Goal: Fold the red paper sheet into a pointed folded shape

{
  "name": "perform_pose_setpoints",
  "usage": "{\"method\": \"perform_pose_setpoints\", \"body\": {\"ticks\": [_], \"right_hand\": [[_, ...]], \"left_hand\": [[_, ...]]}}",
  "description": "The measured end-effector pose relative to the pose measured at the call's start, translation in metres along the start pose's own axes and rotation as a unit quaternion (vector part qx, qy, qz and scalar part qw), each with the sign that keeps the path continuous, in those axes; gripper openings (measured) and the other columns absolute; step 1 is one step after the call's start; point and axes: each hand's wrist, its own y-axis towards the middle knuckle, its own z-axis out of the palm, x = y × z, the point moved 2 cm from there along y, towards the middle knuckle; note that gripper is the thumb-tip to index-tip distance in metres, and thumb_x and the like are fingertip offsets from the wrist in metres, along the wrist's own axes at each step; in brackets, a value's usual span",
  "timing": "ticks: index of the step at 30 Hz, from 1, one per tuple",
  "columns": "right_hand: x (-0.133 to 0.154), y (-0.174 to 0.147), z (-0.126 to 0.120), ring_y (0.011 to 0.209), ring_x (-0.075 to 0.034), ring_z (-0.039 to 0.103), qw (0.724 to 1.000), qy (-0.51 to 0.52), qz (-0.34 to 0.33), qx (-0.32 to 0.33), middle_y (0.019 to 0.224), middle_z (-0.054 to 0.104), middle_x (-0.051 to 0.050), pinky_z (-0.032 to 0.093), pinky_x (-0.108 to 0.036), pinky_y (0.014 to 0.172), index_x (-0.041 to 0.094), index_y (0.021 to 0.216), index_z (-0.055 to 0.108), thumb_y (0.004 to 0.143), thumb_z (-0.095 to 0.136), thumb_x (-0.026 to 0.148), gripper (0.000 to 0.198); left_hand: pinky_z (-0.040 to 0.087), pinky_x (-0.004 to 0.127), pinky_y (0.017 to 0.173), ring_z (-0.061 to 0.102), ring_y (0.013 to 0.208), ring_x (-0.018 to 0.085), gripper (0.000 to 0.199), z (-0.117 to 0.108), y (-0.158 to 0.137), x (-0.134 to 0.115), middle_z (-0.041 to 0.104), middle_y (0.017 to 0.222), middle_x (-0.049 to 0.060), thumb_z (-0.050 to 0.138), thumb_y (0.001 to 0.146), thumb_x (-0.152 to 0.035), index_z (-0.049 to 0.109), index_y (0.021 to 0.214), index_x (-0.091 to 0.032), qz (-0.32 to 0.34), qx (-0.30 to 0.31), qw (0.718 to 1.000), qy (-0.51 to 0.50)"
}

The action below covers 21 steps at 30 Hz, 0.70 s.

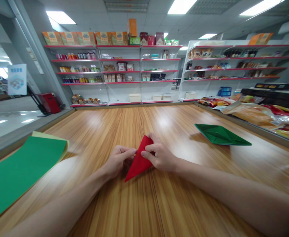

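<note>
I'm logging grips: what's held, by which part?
A folded red paper triangle: the right hand grips its upper right side; the left hand seems to pinch its left edge.

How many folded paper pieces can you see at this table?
2: the red folded paper, held by the left hand and right hand, and the green folded paper on the table to the right. Any under the hands would be hidden.

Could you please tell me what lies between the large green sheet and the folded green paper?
In the head view, the left hand, red folded paper and right hand are between them.
</note>
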Motion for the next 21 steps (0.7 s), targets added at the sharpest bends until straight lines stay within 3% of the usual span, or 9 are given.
{"method": "perform_pose_setpoints", "body": {"ticks": [6,13,21], "right_hand": [[0.0049,-0.0005,-0.0002,0.085,-0.019,0.046,0.999,-0.025,-0.009,0.038,0.083,0.043,-0.005,0.042,-0.036,0.076,0.015,0.054,0.053,0.087,0.057,0.026,0.035],[0.0035,-0.0013,-0.0001,0.087,-0.019,0.046,0.998,-0.034,-0.022,0.043,0.089,0.043,-0.006,0.043,-0.035,0.077,0.015,0.055,0.054,0.086,0.058,0.027,0.034],[0.0023,-0.0014,-0.0001,0.09,-0.02,0.049,0.997,-0.052,-0.02,0.048,0.09,0.045,-0.006,0.043,-0.037,0.08,0.015,0.056,0.055,0.088,0.055,0.031,0.036]], "left_hand": [[0.032,0.021,0.047,0.048,0.049,0.01,0.031,-0.0003,-0.0014,-0.0019,0.06,0.054,0.003,0.068,0.076,-0.038,0.071,0.064,-0.01,0.017,-0.005,0.998,0.061],[0.029,0.022,0.046,0.043,0.047,0.01,0.033,0.0009,-0.0023,-0.0041,0.058,0.052,0.001,0.062,0.08,-0.037,0.072,0.062,-0.011,0.04,-0.017,0.988,0.145],[0.03,0.021,0.041,0.047,0.044,0.011,0.032,0.0054,-0.0043,-0.0099,0.057,0.047,0.0,0.066,0.074,-0.036,0.07,0.054,-0.013,0.048,-0.06,0.984,0.159]]}}
